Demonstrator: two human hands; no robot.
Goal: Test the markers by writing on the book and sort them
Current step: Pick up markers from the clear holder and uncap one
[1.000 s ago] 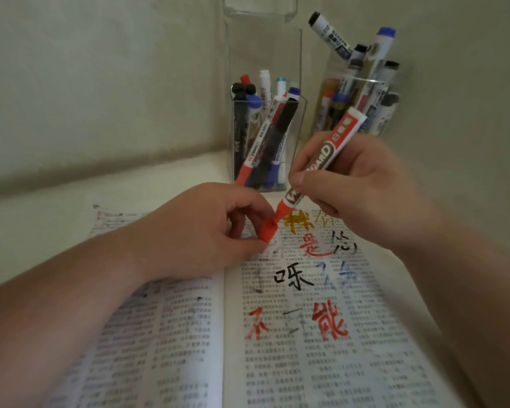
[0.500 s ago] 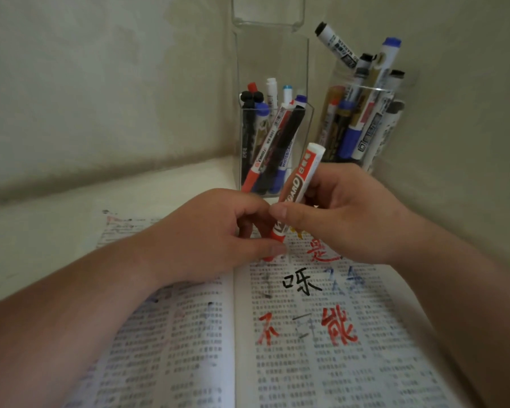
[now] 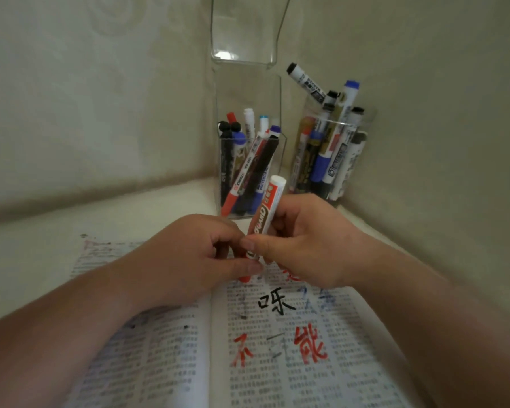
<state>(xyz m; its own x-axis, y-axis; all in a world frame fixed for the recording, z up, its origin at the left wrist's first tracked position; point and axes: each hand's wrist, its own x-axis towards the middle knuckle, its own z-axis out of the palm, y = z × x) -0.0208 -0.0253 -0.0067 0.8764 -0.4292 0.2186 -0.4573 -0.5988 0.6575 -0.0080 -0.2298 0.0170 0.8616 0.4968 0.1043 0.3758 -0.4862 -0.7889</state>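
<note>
Book: the open book [image 3: 292, 363] lay flat nearest the camera, its right page bearing red and black test strokes.
Left hand: the left hand [image 3: 189, 260] had its fingers pinched on the red cap [image 3: 243, 278].
Right hand: the right hand [image 3: 306, 245] had its fingers clamped on the barrel of the red marker [image 3: 267, 213], held above the book.
Handling: probably light, stiff, smooth plastic; best gripped mid-barrel.
Holders: a square holder [image 3: 249, 178] and a round holder [image 3: 330, 160] stood behind on the table.

Left hand [image 3: 186, 260], right hand [image 3: 309, 245]: both bare, no rings, no watch. Forearms bare, no sleeves in view. Nails short, unpainted.
</note>
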